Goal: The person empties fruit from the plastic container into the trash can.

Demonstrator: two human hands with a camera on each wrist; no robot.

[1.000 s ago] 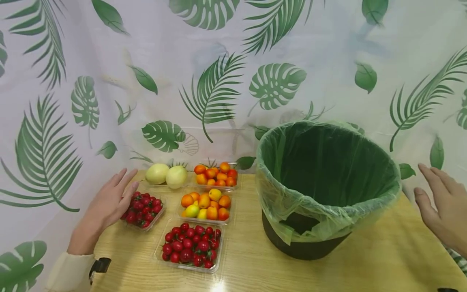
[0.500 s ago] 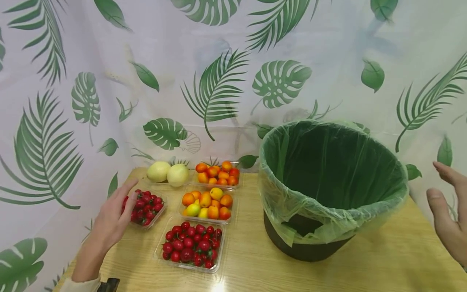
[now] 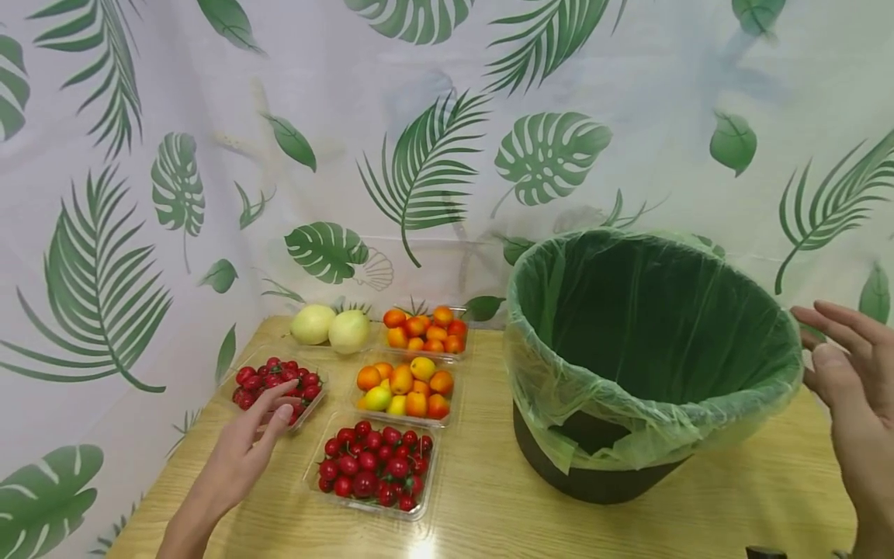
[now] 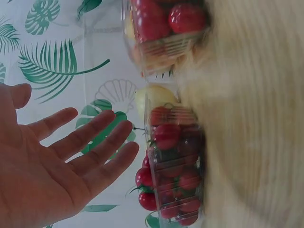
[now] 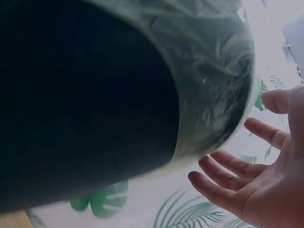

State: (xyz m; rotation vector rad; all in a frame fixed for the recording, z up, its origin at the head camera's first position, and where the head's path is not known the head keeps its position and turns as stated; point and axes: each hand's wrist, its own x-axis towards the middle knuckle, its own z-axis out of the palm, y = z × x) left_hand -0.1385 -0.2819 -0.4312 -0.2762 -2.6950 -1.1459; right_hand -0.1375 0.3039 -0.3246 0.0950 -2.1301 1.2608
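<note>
My left hand (image 3: 240, 450) hovers by the near edge of the left clear tray of small red fruit (image 3: 251, 382), fingers extended and holding nothing. In the left wrist view its palm (image 4: 52, 175) faces the camera with the fingers spread, pointing at that tray's red fruit (image 4: 167, 137). My right hand (image 3: 855, 388) is at the right side of a dark bin (image 3: 601, 481) lined with a thin green bag (image 3: 670, 419). Its fingers are loosely extended, the fingertips right at the bag-covered rim in the right wrist view, where the bin's dark wall (image 5: 85, 104) fills the left.
A second tray of red fruit (image 3: 377, 466) sits nearer the front. Behind it are a tray of orange and yellow fruit (image 3: 401, 388) and one of orange-red fruit (image 3: 426, 332). Two pale round fruits (image 3: 349, 332) stand by the leaf-patterned curtain (image 3: 433, 171) behind the wooden table (image 3: 482, 497).
My left hand has moved right and down, from the left tray's far side to its near edge. My right hand has moved left to the bin's rim. The view has shifted slightly.
</note>
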